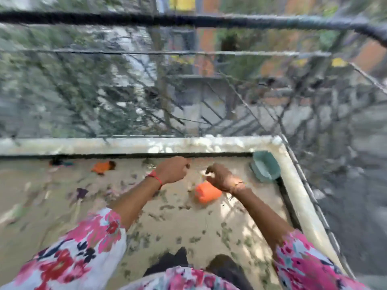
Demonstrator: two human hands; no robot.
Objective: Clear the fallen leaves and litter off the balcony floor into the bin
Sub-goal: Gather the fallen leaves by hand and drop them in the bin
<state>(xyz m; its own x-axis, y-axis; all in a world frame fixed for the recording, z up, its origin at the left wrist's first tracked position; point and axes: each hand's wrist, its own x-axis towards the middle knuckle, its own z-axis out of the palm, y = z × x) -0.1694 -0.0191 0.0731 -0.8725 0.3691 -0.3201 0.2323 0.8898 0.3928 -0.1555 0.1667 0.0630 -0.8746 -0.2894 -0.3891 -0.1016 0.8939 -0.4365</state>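
Well, left hand (pixel 171 171): fingers curled; contents too blurred to tell
right hand (pixel 224 178): fingers curled downward; grip unclear
leaves (pixel 165 206): lay scattered beneath both hands
orange litter (pixel 206 193): lay just under right hand
bin (pixel 265 169): stood near, right of right hand

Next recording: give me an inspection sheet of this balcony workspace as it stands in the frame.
Surface: balcony floor, tan and sun-dappled, bounded by a pale ledge on its far and right sides.
Job's things: fallen leaves scattered over most of the floor; teal tub, likely the bin, in the far right corner.
Clutter: orange litter piece under the right hand; second orange piece near the far ledge; dark purple scrap at left.
Hands: left hand and right hand held out over the floor, fingers curled; blur hides whether either grip holds anything.
Cables: nothing seen.
Surroundings: railing with wire mesh; blurred trees and buildings beyond.
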